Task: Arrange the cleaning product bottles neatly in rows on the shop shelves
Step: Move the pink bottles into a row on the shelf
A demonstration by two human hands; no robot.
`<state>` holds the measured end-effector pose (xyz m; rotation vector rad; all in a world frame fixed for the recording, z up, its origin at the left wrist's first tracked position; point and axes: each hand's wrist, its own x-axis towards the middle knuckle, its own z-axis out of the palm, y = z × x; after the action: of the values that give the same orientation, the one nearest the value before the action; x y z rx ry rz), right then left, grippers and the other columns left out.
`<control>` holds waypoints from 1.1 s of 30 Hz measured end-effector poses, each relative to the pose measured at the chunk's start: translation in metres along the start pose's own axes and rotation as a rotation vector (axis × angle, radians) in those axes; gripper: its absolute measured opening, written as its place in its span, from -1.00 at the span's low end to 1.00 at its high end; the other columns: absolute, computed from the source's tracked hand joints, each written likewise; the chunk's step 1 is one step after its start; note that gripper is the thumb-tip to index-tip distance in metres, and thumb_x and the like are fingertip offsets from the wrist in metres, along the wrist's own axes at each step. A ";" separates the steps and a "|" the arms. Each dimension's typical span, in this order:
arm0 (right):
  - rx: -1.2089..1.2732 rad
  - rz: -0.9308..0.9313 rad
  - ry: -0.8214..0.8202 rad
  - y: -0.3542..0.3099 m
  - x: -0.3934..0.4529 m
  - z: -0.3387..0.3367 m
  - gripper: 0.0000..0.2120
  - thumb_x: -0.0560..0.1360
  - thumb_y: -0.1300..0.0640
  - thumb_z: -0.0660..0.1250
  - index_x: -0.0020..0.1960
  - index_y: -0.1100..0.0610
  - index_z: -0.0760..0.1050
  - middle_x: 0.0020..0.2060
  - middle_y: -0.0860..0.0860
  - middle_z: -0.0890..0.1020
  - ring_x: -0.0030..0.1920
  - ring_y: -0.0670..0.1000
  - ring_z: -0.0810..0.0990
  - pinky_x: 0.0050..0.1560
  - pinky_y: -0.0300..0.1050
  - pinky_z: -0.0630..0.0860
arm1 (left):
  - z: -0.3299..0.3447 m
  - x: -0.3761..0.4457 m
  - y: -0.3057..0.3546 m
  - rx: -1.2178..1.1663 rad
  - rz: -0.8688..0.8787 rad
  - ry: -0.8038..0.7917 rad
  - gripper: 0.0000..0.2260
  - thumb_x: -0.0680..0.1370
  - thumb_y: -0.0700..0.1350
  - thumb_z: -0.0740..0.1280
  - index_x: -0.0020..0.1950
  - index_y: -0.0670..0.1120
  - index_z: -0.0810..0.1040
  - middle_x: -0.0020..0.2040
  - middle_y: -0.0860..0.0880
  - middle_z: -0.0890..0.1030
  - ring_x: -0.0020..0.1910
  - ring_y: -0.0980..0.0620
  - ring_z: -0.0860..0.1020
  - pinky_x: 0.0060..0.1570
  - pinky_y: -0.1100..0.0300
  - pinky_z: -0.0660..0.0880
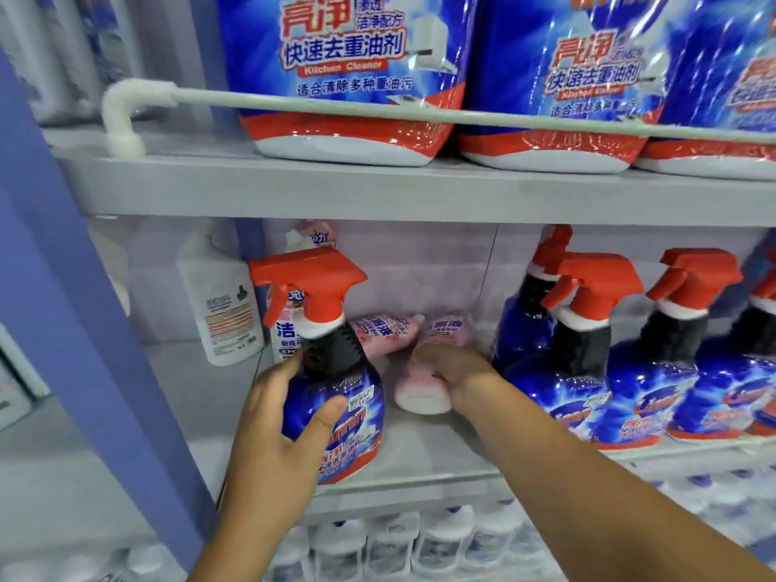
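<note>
- Blue spray bottle (334, 417) with red trigger stands at the shelf front, gripped round its body by the left hand (279, 430).
- Right hand (455, 373), just beside it, grasps a toppled pink bottle (424, 388).
- Best to stand the pink one upright first, then slide the blue bottle rightward into its row (630, 371).

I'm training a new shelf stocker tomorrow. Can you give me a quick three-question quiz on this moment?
1. True or false: the left hand grips a blue spray bottle with a red trigger.
2. The pink bottle under the right hand is: A) upright, B) lying on its side, C) on the top shelf.
3. Fill in: the large refill bags sit on the shelf ____ the spray bottles.

Key: 1 true; 2 B; 3 above.
</note>
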<state>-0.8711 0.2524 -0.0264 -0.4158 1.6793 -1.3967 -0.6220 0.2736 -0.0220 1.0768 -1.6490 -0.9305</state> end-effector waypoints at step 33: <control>0.104 -0.413 -0.194 0.065 -0.169 -0.112 -0.42 0.18 0.35 0.49 0.19 0.23 0.46 -0.05 0.18 0.74 -0.08 0.20 0.75 -0.08 -0.06 0.68 | 0.141 0.143 0.012 0.619 0.037 -0.322 -0.56 0.62 -0.11 0.33 0.50 -0.11 0.42 0.43 -0.17 0.51 0.39 -0.16 0.50 0.31 0.13 0.44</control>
<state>-0.8485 0.4638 -0.0188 -0.8461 1.4053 -1.6706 -0.7854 0.1574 -0.0099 1.3393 -2.3053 -0.5946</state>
